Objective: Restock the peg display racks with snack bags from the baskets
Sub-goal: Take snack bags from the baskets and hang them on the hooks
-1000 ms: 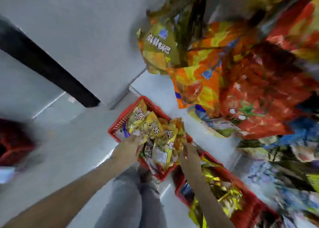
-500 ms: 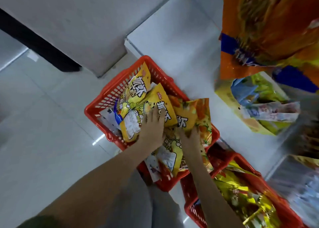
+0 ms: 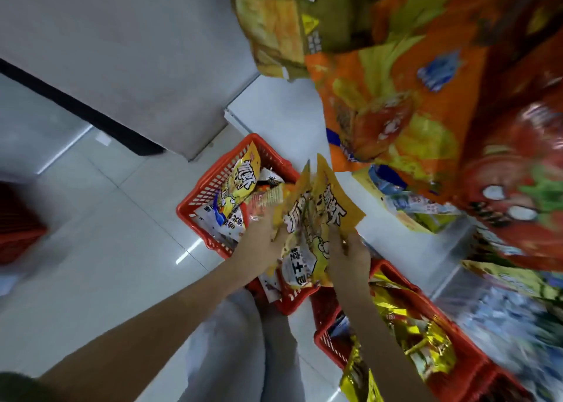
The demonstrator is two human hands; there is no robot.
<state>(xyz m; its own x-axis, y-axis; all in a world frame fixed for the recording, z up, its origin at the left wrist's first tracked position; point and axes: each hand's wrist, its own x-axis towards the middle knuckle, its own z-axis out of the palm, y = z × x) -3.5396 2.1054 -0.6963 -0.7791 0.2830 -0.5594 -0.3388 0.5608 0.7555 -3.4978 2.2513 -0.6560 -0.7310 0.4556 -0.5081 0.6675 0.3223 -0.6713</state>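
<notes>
Both hands are clamping one fanned bunch of yellow glossy plastic-film snack bags. The left hand is curling round the bunch's lower left edge and the right hand is pinching its lower right edge, with the fingertips lying hidden behind the film. The bunch is hanging just above the red perforated plastic basket, which is sitting on the pale tiled floor with more loose yellow bags lying inside. Beside it, a second red plastic basket is holding crinkled gold foil packets. Large orange and green printed bags are hanging at upper right; their pegs are not showing.

Handling, as a judgement: the bags are looking light, air-puffed and soft, and the slick film is likely letting them slide against one another, so a loose bunch risks shedding one. The contents are probably brittle, so squeezing the puffed middle is inadvisable. The flat sealed seams are offering the firmest hold. Gripping the lower seam, as the hands are doing, is leaving the top edges free for the pegs; any hanger holes are too blurred to make out.
</notes>
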